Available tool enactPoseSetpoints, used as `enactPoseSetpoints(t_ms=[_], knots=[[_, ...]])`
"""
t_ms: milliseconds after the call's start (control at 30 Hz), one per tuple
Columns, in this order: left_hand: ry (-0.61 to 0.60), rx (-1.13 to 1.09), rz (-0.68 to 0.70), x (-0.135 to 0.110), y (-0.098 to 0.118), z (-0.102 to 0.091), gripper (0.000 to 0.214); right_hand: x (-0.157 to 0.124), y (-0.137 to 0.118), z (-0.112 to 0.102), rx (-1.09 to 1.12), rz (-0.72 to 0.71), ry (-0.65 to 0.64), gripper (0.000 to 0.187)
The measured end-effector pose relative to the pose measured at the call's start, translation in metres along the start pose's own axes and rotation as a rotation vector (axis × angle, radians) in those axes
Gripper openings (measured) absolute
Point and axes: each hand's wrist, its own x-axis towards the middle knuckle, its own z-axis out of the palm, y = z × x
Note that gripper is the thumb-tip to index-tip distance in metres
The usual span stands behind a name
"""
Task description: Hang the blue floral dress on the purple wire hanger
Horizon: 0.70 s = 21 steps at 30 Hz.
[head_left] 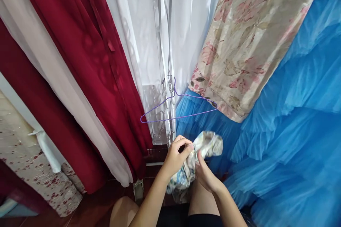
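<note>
Floral cloth [189, 166] bunched in two hands, lower centre of the frame.
Crumpled and off-white with a blue and yellowish print, it slants along its long axis from lower left to upper right, where its blurred loose end bends rightward. The left hand [178, 153] pinches it between thumb and fingers; the right hand [207, 175] holds it, thumb upward, fingers mostly hidden.

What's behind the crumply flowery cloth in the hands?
Blue ruffles show past the upper end of the flowery cloth. On the right hand, the thumb shows, but the other fingers are out of sight. Anything else the cloth covers can't be seen.
</note>
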Motion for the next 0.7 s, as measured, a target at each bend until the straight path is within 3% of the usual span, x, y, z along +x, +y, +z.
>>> enactPoseSetpoints(t_ms=[67, 167, 267, 367, 467, 600, 700], knots=[[-0.089, -0.02, -0.064, -0.007, -0.007, -0.004, 0.031, -0.012, -0.001, 0.0, 0.059, 0.116, -0.096, 0.08], [-0.354, -0.138, -0.248, -0.033, -0.025, -0.008, 0.053, -0.028, -0.01, -0.01, -0.006, 0.162, -0.166, 0.062], [-0.482, 0.006, -0.413, -0.066, -0.052, -0.015, 0.059, -0.035, -0.034, -0.023, -0.156, 0.146, -0.182, 0.047], [-0.383, 0.394, -0.339, -0.083, -0.084, -0.04, 0.044, -0.028, -0.07, -0.035, -0.346, 0.113, -0.138, 0.039], [-0.165, 0.72, -0.159, -0.073, -0.105, -0.09, 0.031, -0.004, -0.108, -0.047, -0.667, 0.03, -0.089, 0.03], [0.05, 0.849, -0.126, -0.034, -0.096, -0.166, 0.015, 0.052, -0.143, -0.058, -1.034, -0.214, 0.001, 0.021], [0.143, 0.887, -0.086, 0.003, -0.076, -0.204, 0.012, 0.097, -0.15, -0.062, -1.187, -0.446, 0.105, 0.042]])
